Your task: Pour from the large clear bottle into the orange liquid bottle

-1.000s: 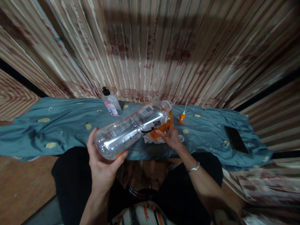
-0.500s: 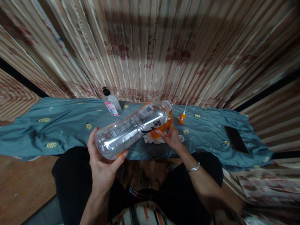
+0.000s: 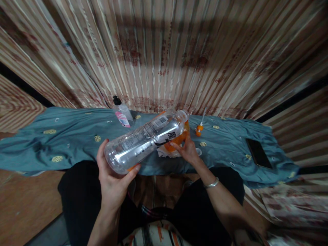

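Clear plastic bottle (image 3: 145, 140), large, empty-looking, labelled; held in the air over the near edge of the table (image 3: 77, 143); long axis slanted, base low and toward the person, neck end high and away to the right. Left hand (image 3: 112, 177): palm up under the base, thumb on the far side, fingers curled up the near side, clamped on the bottle; forearm rising from the lap. Right hand (image 3: 186, 150): fingers closed on an orange piece (image 3: 176, 140) under the bottle's neck end, wrist bent, silver bracelet (image 3: 211, 183) on the wrist. Beneath the right hand: white crumpled material (image 3: 164, 153) on the blue cloth (image 3: 51, 143). Beyond the left hand: small pump bottle with pink label (image 3: 121, 114), upright. Just beyond the right hand: orange pump head with tube (image 3: 199, 127), lying loose. Well right of the right hand: dark phone (image 3: 258, 153), flat on the cloth.
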A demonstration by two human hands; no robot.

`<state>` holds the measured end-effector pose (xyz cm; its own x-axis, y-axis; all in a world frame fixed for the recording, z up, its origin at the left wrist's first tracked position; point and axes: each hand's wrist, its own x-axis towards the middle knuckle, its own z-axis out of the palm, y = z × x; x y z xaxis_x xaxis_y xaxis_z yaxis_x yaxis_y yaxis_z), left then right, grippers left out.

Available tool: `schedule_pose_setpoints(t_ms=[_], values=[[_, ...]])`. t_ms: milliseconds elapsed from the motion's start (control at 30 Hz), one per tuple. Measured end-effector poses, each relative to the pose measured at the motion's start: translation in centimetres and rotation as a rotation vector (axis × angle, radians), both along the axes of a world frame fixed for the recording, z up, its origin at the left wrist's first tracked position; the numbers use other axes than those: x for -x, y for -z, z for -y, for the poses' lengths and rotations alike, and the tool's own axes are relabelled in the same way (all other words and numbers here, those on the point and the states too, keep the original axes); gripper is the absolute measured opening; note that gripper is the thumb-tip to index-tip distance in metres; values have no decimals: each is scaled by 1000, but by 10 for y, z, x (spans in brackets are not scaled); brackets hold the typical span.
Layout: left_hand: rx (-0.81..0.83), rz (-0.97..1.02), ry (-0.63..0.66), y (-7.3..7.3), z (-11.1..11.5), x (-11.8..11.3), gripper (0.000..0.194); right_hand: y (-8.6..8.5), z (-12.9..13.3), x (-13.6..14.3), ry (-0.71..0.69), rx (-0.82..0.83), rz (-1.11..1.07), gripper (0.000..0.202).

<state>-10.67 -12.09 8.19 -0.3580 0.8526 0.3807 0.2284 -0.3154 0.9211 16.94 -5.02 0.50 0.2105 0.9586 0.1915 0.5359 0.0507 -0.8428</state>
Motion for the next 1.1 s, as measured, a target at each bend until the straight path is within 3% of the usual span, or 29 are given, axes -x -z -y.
schedule_pose_setpoints(t_ms=[1100], values=[[31, 20, -23, -1, 0, 0, 106, 1, -1, 2, -34, -60, -21, 79]])
